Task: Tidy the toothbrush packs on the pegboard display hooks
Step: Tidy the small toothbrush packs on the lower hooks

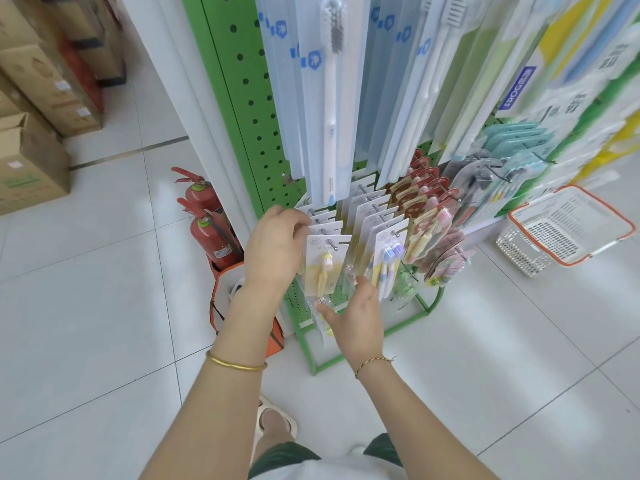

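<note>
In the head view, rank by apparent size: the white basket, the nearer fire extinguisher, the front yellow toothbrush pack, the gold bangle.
1. white basket
2-3. nearer fire extinguisher and front yellow toothbrush pack: about alike, left unranked
4. gold bangle, smallest though nearest the camera

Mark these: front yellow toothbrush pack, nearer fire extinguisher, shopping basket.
front yellow toothbrush pack (325, 269): head view, yellow brush handle.
nearer fire extinguisher (209, 239): head view, red cylinder.
shopping basket (519, 251): head view, white side wall.

fire extinguishers (207, 220) stand left of the pegboard (242, 81); basket (568, 225) right.
</note>
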Demonstrator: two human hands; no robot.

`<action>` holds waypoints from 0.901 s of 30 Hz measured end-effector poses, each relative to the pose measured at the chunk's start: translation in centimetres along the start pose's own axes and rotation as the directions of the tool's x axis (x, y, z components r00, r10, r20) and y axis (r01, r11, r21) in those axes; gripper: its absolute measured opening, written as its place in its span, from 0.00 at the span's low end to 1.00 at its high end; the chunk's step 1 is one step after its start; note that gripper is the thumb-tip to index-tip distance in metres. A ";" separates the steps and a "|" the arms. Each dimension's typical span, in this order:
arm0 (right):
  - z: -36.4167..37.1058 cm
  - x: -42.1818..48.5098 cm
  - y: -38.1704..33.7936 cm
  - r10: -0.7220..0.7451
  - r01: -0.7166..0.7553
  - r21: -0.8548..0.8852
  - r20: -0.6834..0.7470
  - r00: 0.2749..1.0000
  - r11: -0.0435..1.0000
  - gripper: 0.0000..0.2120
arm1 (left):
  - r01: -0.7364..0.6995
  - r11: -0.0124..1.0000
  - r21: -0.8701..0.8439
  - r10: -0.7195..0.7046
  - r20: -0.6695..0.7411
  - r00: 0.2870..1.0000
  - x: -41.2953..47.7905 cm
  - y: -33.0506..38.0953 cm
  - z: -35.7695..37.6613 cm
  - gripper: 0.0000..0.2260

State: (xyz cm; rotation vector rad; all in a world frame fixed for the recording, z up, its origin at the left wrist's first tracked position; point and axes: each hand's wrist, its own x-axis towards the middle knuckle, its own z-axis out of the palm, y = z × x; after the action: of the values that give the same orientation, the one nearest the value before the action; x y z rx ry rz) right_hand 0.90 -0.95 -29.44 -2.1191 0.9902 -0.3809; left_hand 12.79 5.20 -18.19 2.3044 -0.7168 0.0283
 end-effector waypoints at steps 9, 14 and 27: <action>-0.9 -0.7 0.6 -0.054 0.055 -0.087 0.017 0.998 0.995 0.36 | 0.014 1.000 -0.022 -0.015 -0.041 0.999 -0.1 0.2 0.0 0.07; -1.4 -0.9 0.8 -0.052 0.057 -0.090 0.051 0.997 0.994 0.35 | 0.037 0.998 -0.050 -0.041 -0.084 0.996 -1.1 -0.2 0.0 0.07; -3.4 -1.3 1.7 -0.117 0.123 -0.053 0.103 0.988 0.991 0.33 | 0.393 0.912 -0.113 -0.406 -0.133 0.904 -8.3 -4.5 0.8 0.06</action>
State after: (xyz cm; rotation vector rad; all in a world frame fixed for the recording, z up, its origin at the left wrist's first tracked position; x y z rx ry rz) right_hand -2.70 -2.44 -28.33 -2.2350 0.8285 -0.3052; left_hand 7.92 11.41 -23.43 2.2962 -0.1526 -0.0127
